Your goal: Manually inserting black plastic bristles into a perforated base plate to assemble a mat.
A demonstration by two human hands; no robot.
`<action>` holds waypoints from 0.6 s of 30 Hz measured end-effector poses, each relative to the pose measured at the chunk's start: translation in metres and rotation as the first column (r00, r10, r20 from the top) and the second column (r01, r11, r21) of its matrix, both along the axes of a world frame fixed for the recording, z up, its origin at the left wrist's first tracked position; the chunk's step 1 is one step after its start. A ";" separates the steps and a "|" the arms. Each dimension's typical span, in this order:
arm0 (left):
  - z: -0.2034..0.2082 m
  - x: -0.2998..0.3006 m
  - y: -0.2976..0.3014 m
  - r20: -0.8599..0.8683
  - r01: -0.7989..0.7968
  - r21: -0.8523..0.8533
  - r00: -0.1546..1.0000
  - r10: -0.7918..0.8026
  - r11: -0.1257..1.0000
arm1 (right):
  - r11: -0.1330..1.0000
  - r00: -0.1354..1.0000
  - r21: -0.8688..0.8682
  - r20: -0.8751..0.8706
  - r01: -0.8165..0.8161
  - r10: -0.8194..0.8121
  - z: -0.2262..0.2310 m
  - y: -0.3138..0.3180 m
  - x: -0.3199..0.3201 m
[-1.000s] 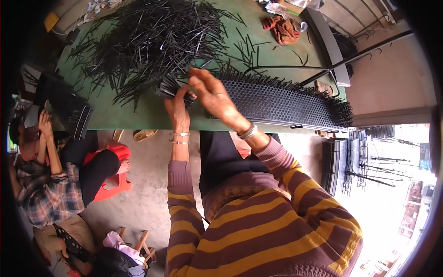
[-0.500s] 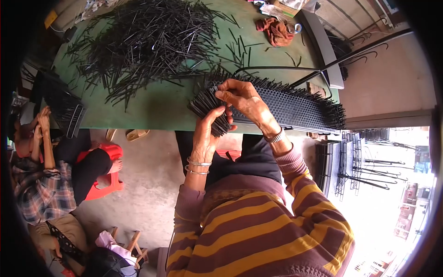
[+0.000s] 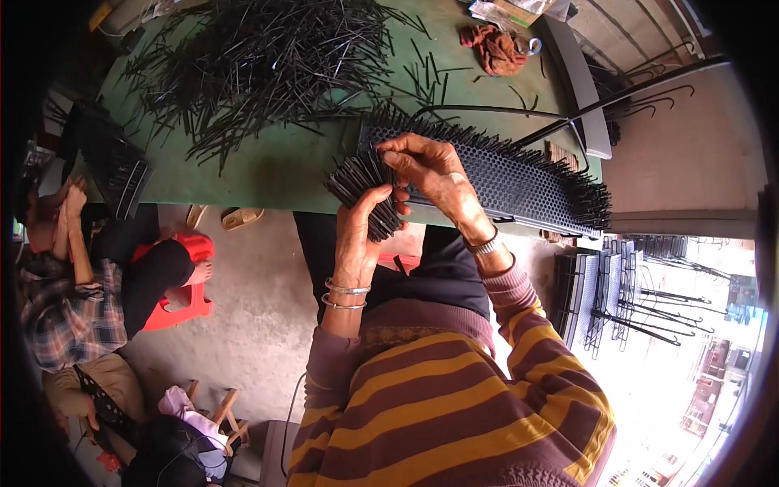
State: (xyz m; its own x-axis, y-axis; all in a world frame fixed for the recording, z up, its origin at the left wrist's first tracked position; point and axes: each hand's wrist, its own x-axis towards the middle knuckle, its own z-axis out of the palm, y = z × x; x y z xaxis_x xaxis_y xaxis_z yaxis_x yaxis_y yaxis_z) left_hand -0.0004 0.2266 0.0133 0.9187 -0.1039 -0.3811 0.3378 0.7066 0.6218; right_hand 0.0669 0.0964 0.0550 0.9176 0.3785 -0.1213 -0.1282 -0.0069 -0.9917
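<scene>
My left hand (image 3: 363, 213) is wrapped round a thick bundle of thin black strips (image 3: 355, 180), its thumb lying across them. At the bundle's upper end, the thumb and forefinger of my right hand (image 3: 430, 169) are pinched together on a black strip; its tip is mostly hidden by the fingers. Just behind and to the right lies a long black perforated panel (image 3: 511, 173) with rows of black strip ends standing up along its edges. My right wrist passes over the panel's near edge.
A large heap of loose black strips (image 3: 260, 61) covers the back left of the green table (image 3: 268, 183). A reddish-brown rag (image 3: 497, 50) lies at the back right. A black metal rod (image 3: 633, 93) slants above the panel. Another person (image 3: 77, 304) sits at the left near a red stool (image 3: 191, 296).
The view has shifted slightly. Both hands keep nearly the same place, with the left still round the bundle and the right still pinching at its upper end.
</scene>
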 end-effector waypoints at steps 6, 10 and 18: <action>-0.003 0.000 0.000 -0.088 0.004 -0.017 0.996 -0.005 1.000 | 0.997 0.997 -0.009 -0.012 -0.071 0.070 0.006 -0.010 0.006; -0.005 0.002 0.003 -0.147 -0.065 -0.077 0.988 0.054 0.995 | 1.000 0.998 -0.016 0.056 -0.018 0.018 0.016 -0.015 0.011; -0.010 0.001 -0.001 -0.211 -0.152 -0.215 0.972 0.106 0.965 | 0.944 0.827 -0.081 0.510 0.320 -0.237 0.009 -0.006 0.038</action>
